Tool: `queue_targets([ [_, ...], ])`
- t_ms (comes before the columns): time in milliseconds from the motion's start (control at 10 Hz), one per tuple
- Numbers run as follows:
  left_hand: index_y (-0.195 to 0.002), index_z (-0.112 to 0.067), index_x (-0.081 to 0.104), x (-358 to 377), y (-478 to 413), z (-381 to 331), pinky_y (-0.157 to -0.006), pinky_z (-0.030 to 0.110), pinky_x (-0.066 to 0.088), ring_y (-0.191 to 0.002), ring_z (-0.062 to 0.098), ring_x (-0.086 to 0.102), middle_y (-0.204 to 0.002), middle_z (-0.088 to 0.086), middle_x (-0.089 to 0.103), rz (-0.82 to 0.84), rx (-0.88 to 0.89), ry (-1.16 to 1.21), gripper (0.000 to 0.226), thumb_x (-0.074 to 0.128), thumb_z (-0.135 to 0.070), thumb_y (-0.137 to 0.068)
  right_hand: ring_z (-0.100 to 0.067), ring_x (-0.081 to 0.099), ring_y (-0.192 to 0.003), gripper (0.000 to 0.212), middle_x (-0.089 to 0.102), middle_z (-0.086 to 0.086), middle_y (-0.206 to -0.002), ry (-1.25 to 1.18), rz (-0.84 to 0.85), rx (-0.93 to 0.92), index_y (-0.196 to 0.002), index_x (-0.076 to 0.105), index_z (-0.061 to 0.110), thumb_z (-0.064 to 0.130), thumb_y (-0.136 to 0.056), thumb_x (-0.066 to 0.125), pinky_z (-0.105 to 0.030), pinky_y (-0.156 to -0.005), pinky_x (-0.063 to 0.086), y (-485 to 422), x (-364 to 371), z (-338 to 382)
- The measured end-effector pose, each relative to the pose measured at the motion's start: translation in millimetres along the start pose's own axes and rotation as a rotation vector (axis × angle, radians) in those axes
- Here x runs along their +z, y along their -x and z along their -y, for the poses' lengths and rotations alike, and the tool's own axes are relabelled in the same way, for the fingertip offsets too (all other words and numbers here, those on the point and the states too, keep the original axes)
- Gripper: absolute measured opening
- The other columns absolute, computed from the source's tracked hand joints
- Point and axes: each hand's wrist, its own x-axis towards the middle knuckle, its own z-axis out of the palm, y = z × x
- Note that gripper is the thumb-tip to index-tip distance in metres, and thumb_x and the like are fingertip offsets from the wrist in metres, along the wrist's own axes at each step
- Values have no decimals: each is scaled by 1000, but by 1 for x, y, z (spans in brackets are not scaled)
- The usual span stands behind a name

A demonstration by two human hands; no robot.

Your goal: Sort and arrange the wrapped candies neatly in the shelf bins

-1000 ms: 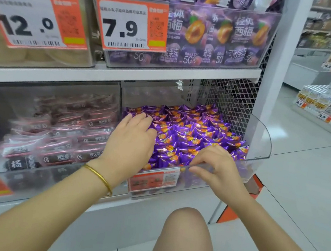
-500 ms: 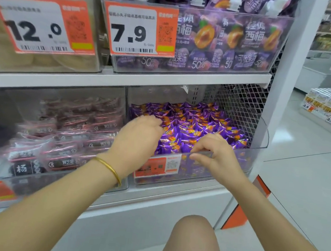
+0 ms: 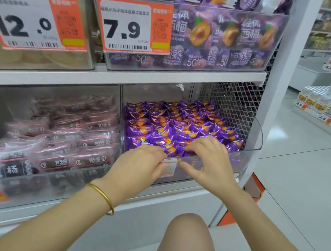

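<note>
- Purple candies [image 3: 181,125]: fill the clear bin [image 3: 249,154].
- Left grip [image 3: 140,168]: fingers curled onto near-row candies; hold unclear.
- Right grip [image 3: 212,164]: just right, fingers curled likewise, thumb outside the rim; hold unclear.

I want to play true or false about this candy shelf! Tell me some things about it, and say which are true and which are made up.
1. The purple candies lie in the clear bin on the lower shelf. True.
2. The gold bangle is on the right wrist. False: it is on the left wrist.
3. The left hand and the right hand are both at the front edge of that bin. True.
4. The tag above the candies reads 12.0. False: the price tag there reads 7.9; the 12.0 tag is further left.
5. Green packets fill the bin beside the candies. False: pink packets lie there.
</note>
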Motion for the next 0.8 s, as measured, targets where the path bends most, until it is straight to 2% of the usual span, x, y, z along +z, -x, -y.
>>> queue_targets([
  [100,-114,-19,60,0,-2,-2,-93,35,44,-117,16,49,-123,-4,57,7,-20,8,39,35,-43,-96,-16,52,-96,41,59,10,-94,14,46,15,-96,64,24,56,-75,50,-33,-81,38,3,2,1],
  [200,-115,-18,61,-3,-8,-5,-99,32,39,-123,16,44,-130,-1,54,-15,-12,54,64,17,-55,-88,-16,52,-98,42,60,8,-97,-18,5,65,-100,65,22,54,-82,45,-35,-84,40,-1,-7,-1],
  [300,-140,-22,42,1,-25,-12,-113,33,23,-140,18,24,-151,3,32,12,5,57,58,22,-54,-95,-25,50,-117,66,59,-1,-123,152,24,272,-123,58,22,61,-87,19,-40,-97,37,-7,-18,-16],
  [400,-148,-33,20,8,-41,-19,-117,42,12,-146,21,4,-158,3,11,171,2,10,57,18,-56,-96,-34,35,-134,104,34,-2,-151,377,319,372,-144,31,32,77,-66,-21,-45,-108,27,-7,-23,-23],
  [500,-147,-38,15,12,-48,-19,-117,46,10,-146,23,1,-159,3,6,289,-33,1,59,13,-61,-93,-35,41,-129,117,26,0,-155,432,417,352,-144,25,37,80,-52,-32,-41,-105,31,-10,-25,-24],
  [600,-147,-39,14,12,-47,-19,-117,46,10,-146,23,4,-159,2,6,308,-35,-11,59,12,-62,-93,-35,44,-127,92,22,0,-156,450,463,329,-144,25,38,79,-70,-12,-40,-102,34,-15,-31,-21],
  [700,-147,-36,18,10,-46,-18,-117,44,12,-145,23,7,-158,3,9,253,-23,34,58,15,-59,-94,-34,44,-127,101,22,0,-156,438,456,304,-144,25,37,77,-66,-25,-40,-102,34,-11,-31,-22],
  [800,-146,-27,28,-1,-31,-16,-117,32,13,-143,16,14,-156,4,20,4,-17,237,53,28,-48,-98,-28,44,-126,75,38,5,-147,240,264,391,-136,41,34,71,-84,3,-41,-101,36,-11,-37,-26],
])
